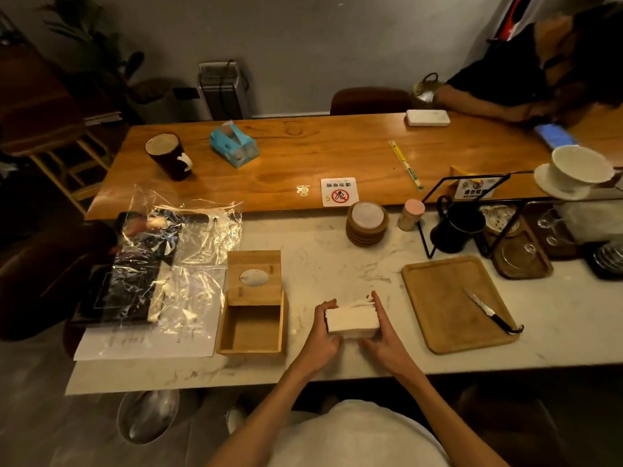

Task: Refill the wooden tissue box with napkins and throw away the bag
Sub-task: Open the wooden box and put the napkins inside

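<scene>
Napkin stack (351,321) pinched between both hands at lower centre of frame, open wooden tissue box (251,326) just to its left.

Clamped from either side: left hand (322,335) on the stack's left end, right hand (384,342) on its right, fingers curled round and pressed flat, nothing else held. Resting on or just above the marble counter (323,261); hard to tell which. Long axis running left to right across the frame. Box cavity empty, lid (254,277) lying over the box's far end, toward upper frame. Left hand nearer the box, so likely a short sideways carry leftward. Emptied clear bag (182,251) lying farther left, not yet binned.
</scene>
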Action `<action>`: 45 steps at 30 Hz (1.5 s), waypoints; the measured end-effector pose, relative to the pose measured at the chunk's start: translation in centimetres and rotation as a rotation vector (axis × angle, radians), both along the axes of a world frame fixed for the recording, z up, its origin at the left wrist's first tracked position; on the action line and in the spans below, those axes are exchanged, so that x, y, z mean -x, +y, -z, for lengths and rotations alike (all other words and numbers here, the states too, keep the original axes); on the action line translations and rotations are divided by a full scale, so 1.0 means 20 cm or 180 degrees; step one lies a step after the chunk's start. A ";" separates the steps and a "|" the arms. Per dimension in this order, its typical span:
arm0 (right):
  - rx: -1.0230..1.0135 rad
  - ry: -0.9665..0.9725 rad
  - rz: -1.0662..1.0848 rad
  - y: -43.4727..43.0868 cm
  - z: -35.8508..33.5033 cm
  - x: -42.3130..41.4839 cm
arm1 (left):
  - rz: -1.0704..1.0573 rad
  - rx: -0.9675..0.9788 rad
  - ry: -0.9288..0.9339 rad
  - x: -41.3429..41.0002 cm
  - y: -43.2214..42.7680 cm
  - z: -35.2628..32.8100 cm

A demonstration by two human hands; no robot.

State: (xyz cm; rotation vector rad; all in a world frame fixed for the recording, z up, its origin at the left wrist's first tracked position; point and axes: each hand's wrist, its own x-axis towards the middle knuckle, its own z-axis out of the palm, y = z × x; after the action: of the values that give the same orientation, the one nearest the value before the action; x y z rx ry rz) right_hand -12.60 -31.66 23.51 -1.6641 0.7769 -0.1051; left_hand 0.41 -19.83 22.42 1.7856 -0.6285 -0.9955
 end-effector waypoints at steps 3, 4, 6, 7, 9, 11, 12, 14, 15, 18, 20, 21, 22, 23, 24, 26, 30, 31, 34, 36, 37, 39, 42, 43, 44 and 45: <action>0.0053 -0.0046 -0.0007 -0.02 0.00 0.00 | -0.0063 0.0037 -0.0111 0.01 -0.01 0.00; 0.0042 -0.0068 -0.0026 -0.03 0.01 0.00 | -0.0048 0.0038 -0.0115 0.01 -0.02 0.00; 0.0030 -0.0067 -0.0115 -0.03 0.02 0.00 | -0.0010 0.0018 -0.0106 0.00 -0.02 -0.01; 0.0029 -0.0069 -0.0152 -0.03 0.02 0.00 | 0.0024 0.0013 -0.0123 0.00 -0.02 -0.02; -0.0013 -0.0110 -0.0141 -0.02 0.03 0.00 | 0.0093 0.0003 -0.0158 0.00 -0.02 -0.02; -0.0067 -0.0163 -0.0074 -0.02 0.02 -0.01 | 0.0104 -0.0052 -0.0115 0.00 -0.02 -0.02; -0.0054 -0.0209 -0.0078 -0.02 0.01 -0.01 | 0.0092 -0.0079 -0.0097 0.00 -0.02 -0.02; 0.0298 -0.0233 -0.0289 -0.03 0.00 -0.02 | 0.0104 -0.0075 -0.0092 0.00 -0.02 -0.03; 0.0819 -0.0102 -0.0523 -0.04 -0.01 -0.03 | 0.0120 -0.0068 -0.0103 0.00 -0.02 -0.03; 0.2944 0.0861 -0.1359 -0.07 -0.06 -0.09 | 0.0209 -0.0122 -0.0087 0.00 0.00 -0.06; 0.3538 0.1105 -0.1743 -0.09 -0.11 -0.16 | 0.0312 -0.0247 -0.0127 -0.01 0.02 -0.10; 0.3587 0.1231 -0.1946 -0.10 -0.13 -0.18 | 0.0339 -0.0317 -0.0223 -0.02 0.04 -0.14; 0.3574 0.1363 -0.2118 -0.10 -0.15 -0.22 | 0.0326 -0.0336 -0.0375 -0.03 0.06 -0.18; 0.3504 0.1512 -0.2246 -0.11 -0.17 -0.25 | 0.0255 -0.0276 -0.0607 -0.04 0.09 -0.22; 0.3386 0.1653 -0.2325 -0.11 -0.19 -0.27 | 0.0106 -0.0190 -0.0872 -0.05 0.13 -0.27; 0.3055 0.1746 -0.2293 -0.12 -0.23 -0.30 | -0.0415 -0.0041 -0.1361 -0.11 0.25 -0.38; 0.1470 0.1208 -0.1290 -0.14 -0.26 -0.28 | -0.1425 -0.0356 -0.1659 -0.40 0.50 -0.41; 0.0695 0.0860 -0.0830 -0.12 -0.26 -0.26 | -0.1446 -0.0605 -0.1348 -0.48 0.55 -0.39; -0.2391 -0.0213 0.0666 -0.04 -0.16 -0.19 | -0.1065 -0.0843 -0.0148 -0.64 0.63 -0.31; -0.3763 -0.0716 0.1444 0.05 -0.07 -0.14 | -0.0783 -0.0727 0.0138 -0.68 0.65 -0.28; -0.4064 -0.0903 0.1711 0.09 -0.04 -0.13 | -0.0734 -0.0667 0.0230 -0.69 0.65 -0.28; -0.4068 -0.1088 0.2031 0.13 -0.02 -0.14 | -0.0712 -0.0564 0.0489 -0.72 0.65 -0.31; -0.3822 -0.1202 0.2173 0.16 -0.02 -0.18 | -0.0673 -0.0536 0.0911 -0.78 0.65 -0.34; -0.3804 -0.1193 0.2202 0.17 -0.02 -0.19 | -0.0625 -0.0587 0.1020 -0.80 0.65 -0.36; -0.3741 -0.1149 0.2234 0.17 -0.02 -0.19 | -0.0577 -0.0647 0.1119 -0.83 0.64 -0.37; -0.3710 -0.1126 0.2263 0.17 -0.03 -0.20 | -0.0513 -0.0714 0.1202 -0.86 0.64 -0.38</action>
State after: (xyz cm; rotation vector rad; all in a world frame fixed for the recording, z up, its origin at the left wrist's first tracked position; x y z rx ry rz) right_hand -8.58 -28.21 24.09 -0.2207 0.8664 -0.3527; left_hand 17.65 -7.04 30.00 1.7419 -0.1396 -1.2864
